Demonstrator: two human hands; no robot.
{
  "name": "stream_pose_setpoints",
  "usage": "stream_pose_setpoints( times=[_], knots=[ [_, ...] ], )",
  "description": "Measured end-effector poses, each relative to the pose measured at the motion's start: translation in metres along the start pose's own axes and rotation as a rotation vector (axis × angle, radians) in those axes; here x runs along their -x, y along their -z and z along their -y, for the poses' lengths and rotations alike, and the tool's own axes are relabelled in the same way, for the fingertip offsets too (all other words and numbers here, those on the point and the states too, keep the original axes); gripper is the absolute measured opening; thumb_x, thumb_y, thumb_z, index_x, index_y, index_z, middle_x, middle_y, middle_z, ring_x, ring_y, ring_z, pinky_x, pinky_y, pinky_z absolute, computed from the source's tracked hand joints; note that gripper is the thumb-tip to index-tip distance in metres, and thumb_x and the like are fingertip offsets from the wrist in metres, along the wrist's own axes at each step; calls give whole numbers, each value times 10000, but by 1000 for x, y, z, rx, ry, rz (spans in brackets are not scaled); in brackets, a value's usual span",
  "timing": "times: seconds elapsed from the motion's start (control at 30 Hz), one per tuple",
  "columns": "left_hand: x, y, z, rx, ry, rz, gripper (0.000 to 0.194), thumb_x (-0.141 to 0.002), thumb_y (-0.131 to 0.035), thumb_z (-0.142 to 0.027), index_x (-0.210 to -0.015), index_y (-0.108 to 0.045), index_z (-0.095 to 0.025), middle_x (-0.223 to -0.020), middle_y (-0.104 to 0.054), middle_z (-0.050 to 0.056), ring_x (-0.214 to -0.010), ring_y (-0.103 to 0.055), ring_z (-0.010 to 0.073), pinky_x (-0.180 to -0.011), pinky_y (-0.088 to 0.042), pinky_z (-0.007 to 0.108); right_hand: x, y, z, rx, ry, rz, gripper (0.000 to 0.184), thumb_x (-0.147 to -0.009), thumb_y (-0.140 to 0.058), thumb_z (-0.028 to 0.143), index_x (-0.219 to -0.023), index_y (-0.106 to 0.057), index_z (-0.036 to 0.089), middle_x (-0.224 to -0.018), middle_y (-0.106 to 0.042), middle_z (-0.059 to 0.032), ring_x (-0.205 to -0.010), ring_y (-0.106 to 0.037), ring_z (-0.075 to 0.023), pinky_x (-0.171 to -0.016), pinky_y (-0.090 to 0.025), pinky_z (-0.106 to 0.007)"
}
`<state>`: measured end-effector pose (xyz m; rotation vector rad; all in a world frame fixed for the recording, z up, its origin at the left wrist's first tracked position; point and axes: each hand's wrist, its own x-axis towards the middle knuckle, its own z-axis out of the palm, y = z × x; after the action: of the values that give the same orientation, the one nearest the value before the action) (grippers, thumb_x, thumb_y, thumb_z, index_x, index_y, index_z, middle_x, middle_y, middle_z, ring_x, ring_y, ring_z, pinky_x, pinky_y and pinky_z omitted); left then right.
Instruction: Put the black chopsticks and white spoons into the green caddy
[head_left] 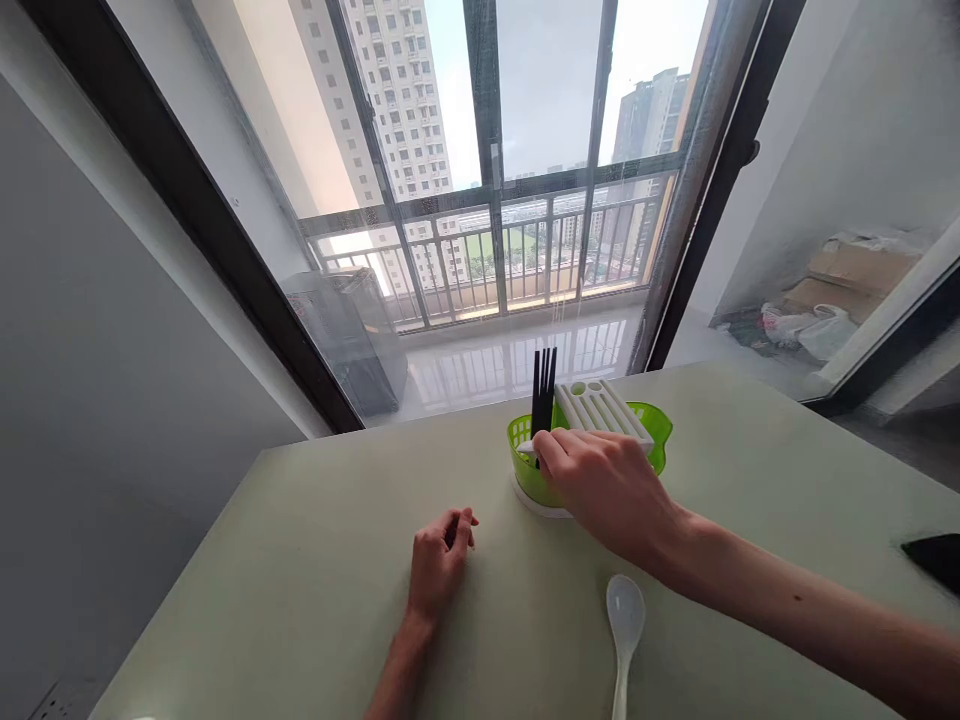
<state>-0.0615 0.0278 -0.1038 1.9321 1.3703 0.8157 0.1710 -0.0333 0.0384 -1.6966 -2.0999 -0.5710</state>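
Pale tabletop (322, 580) bears a green caddy (534, 487) (black chopsticks (544, 395) upright) under right-hand fingers (550, 452).

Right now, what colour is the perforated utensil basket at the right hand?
Bright green; the utensil basket shows best in the head view.

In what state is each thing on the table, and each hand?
Green utensil holder: upright on the table
Black chopsticks: upright in the holder
White spoon: lying on the table
Left hand: loosely curled
Right hand: curled at the holder, grip hidden
Black object: cut off, unclear
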Motion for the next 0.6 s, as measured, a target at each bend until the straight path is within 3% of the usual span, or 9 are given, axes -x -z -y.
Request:
stream_pose_setpoints(
  times=[0.3, 0.6],
  knots=[
    [-1, 0, 0, -2, 7, 8, 491, -982, -443, -584, -819, -703, -200, -630, -586, -21, -527, -431, 126, -561, -337, 246, 2, -10, 7, -1, -53, 119, 203, -877, -584, 13, -772, -575, 187, -717, -668, -5, -642, -648, -167, -583, -243, -304],
    [-2, 0, -1, 6, 12, 9, 484, -980, -453, -586, -827, -703, -201, -632, -578, -27, -536, -426, 124, -567, -338, 249, -3, -5, 10, 5, -44, 271, 198, -910, -539, -6, -875, -611, 175, -815, -707, -44, -742, -681, -209, -615, -326, -314]
  ],
)
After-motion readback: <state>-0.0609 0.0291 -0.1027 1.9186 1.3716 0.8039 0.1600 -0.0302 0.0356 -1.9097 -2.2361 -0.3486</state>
